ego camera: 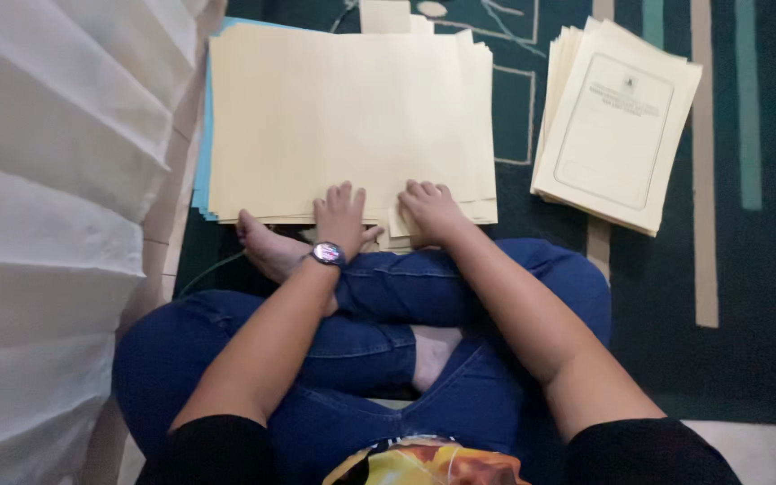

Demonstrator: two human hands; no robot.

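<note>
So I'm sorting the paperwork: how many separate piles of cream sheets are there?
2: the big pile under the left hand and right hand, and a smaller printed pile to its right.

The room is dim, with soft, even light that seems to fall from above. The cream paper stack (343,117) and the white curtain (47,224) look brightest, without glare. The dark rug (765,296) sinks into shadow. Everything appears slightly soft and grainy, edges mildly blurred.
</note>
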